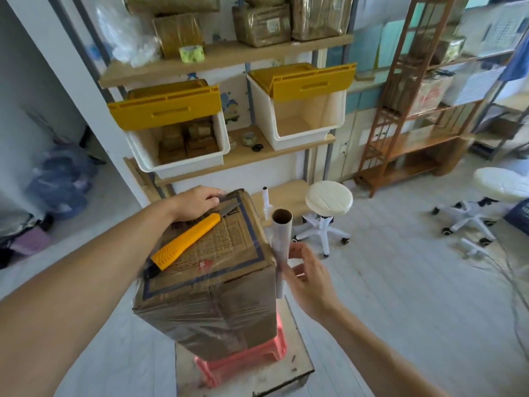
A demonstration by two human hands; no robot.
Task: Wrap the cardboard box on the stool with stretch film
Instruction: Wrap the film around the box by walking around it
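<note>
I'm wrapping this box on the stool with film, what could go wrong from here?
The utility knife lies loose on top of the box with its blade out, tip close to your left hand; it could cut you or slide off. The box overhangs the pink stool, so pulling the film roll in your right hand may tip it.

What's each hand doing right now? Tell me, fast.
Left hand: open, resting on the far top corner of the cardboard box.
Right hand: closed around the stretch film roll, held upright beside the box.
</note>
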